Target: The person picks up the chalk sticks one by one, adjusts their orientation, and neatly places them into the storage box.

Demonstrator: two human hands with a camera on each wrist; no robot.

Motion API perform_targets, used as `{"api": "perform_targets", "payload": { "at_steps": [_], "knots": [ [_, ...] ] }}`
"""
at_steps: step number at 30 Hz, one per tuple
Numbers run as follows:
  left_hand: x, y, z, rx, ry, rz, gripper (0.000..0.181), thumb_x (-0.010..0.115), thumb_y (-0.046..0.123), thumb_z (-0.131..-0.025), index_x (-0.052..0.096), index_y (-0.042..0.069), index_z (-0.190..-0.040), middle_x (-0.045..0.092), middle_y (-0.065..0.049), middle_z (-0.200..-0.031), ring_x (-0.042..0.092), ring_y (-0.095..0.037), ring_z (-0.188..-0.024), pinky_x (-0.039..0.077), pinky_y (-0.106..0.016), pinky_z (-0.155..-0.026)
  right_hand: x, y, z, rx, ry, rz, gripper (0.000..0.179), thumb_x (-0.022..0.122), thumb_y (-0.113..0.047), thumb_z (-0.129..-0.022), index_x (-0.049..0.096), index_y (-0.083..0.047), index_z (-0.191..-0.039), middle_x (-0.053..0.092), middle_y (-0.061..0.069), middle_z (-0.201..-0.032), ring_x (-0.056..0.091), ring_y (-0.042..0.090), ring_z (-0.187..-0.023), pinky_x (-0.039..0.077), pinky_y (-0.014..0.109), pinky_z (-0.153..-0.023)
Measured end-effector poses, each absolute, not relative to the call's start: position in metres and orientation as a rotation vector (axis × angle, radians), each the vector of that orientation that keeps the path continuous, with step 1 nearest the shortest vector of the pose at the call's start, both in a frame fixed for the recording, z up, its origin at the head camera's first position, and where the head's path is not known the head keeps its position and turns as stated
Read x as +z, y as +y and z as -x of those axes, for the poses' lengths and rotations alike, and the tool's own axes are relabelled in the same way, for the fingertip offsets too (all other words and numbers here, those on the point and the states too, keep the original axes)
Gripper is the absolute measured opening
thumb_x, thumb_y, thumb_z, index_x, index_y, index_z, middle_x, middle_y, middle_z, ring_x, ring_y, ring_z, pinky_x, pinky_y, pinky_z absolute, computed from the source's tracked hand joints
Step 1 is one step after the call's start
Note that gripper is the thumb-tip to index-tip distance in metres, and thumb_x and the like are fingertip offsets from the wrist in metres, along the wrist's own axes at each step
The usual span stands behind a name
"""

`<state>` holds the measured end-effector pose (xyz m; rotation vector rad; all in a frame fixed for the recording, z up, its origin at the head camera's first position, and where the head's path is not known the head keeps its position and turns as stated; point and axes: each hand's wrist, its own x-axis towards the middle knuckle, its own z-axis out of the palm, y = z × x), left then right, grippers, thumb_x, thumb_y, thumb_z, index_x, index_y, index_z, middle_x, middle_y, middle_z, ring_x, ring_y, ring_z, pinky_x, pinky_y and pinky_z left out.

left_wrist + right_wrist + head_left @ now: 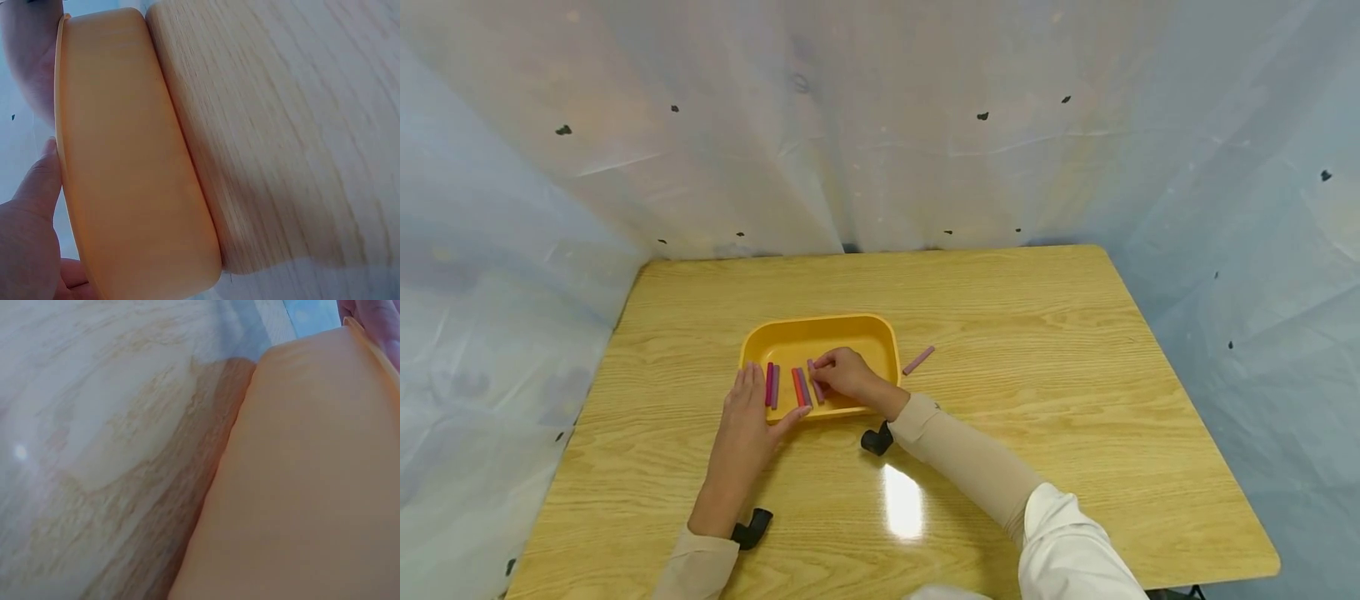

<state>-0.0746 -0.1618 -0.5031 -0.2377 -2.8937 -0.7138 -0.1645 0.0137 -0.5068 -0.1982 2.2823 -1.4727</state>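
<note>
A yellow plastic tray (850, 337) sits on the table with several thin coloured sticks inside. My left hand (748, 417) spans its near left corner, fingers extended along the left side and thumb (39, 181) touching the front rim. Reaching into the tray, my right hand (848, 373) pinches a light purple stick (819, 393) between thumb and fingers. Left of it lie a red stick (797, 387) and a purple stick (805, 387), side by side. A magenta stick (769, 385) and a mauve stick (776, 387) lie near my left fingers.
Just outside the tray's right side, one pinkish-purple stick (919, 360) lies on the wooden table (1037, 358). Black wrist-worn pieces, one at the right wrist (877, 439) and one at the left (752, 528), hang close over the tabletop. Plastic sheeting (865, 125) surrounds the table's back and sides.
</note>
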Motion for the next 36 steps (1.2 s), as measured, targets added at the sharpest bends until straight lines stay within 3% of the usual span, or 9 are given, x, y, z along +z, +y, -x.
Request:
{"api": "perform_targets", "payload": {
  "at_steps": [9, 18, 36],
  "knots": [
    [-0.5026, -0.1612, 0.0755, -0.709, -2.874, 0.253, 0.100, 0.061, 0.059, -0.080, 0.022, -0.008, -0.143, 0.020, -0.028, -0.147, 0.016, -0.041, -0.136, 0.021, -0.058, -0.104, -0.5043, 0.0095, 0.1626, -1.454, 2.312, 0.216, 0.022, 0.060, -0.013, -0.091, 0.067, 0.004, -0.103, 0.069, 0.008, -0.083, 0.067, 0.017, -0.071, 0.053, 0.022, -0.061],
    [-0.5024, -0.1622, 0.0755, -0.713, -2.904, 0.251, 0.100, 0.061, 0.058, -0.081, 0.020, -0.008, -0.144, 0.019, -0.028, -0.148, 0.014, -0.040, -0.137, 0.019, -0.057, -0.106, -0.5073, 0.0065, 0.1621, -1.413, 2.355, 0.206, 0.018, 0.065, -0.016, -0.088, 0.069, 0.001, -0.093, 0.068, 0.005, -0.078, 0.065, 0.015, -0.067, 0.052, 0.022, -0.058],
    [-0.5006, -0.1619, 0.0752, -0.710, -2.927, 0.247, 0.100, 0.057, 0.061, -0.082, 0.019, -0.007, -0.145, 0.017, -0.026, -0.149, 0.012, -0.040, -0.138, 0.017, -0.056, -0.107, -0.5070, 0.0061, 0.1636, -1.383, 2.379, 0.206, 0.019, 0.067, -0.020, -0.087, 0.070, -0.002, -0.094, 0.068, 0.003, -0.076, 0.062, 0.013, -0.065, 0.050, 0.021, -0.056]
  ]
}}
